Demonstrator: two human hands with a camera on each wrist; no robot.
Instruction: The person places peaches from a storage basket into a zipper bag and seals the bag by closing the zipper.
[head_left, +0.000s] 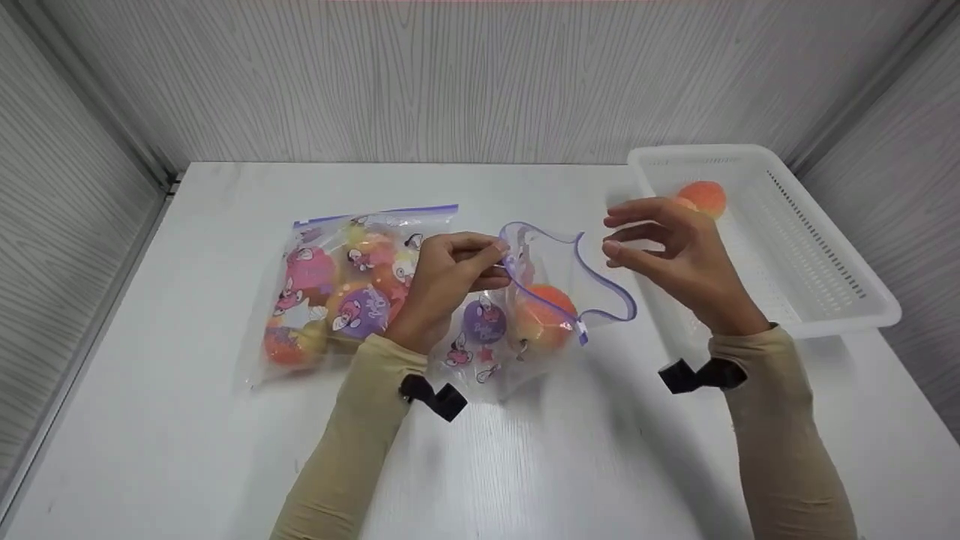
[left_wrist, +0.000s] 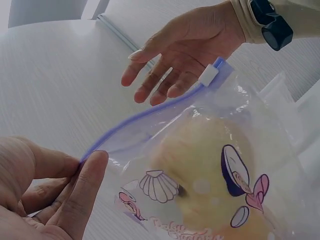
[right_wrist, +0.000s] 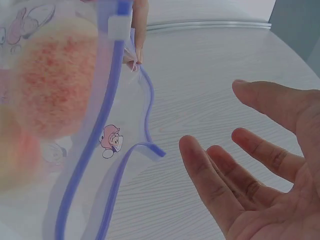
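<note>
In the head view my left hand [head_left: 459,274] pinches the purple-edged rim of a clear zip bag [head_left: 600,259], its mouth gaping toward the right. A peach [head_left: 546,319], orange-red and yellow, sits inside the bag; the left wrist view shows its yellow side behind printed shells. The white slider [left_wrist: 209,75] is at one end of the purple zip. To the right of the mouth, my right hand [head_left: 679,255] is held up with fingers spread and nothing between them, near the bag's edge. In the right wrist view those fingers [right_wrist: 215,185] are apart from the zip strip.
Left of the hands lies a zip bag [head_left: 431,221] filled with several colourful round fruits, partly behind my left hand. A white perforated basket [head_left: 772,270] stands at the right, with peaches [head_left: 703,199] at its far left corner. Pale panels [head_left: 390,82] wall the table.
</note>
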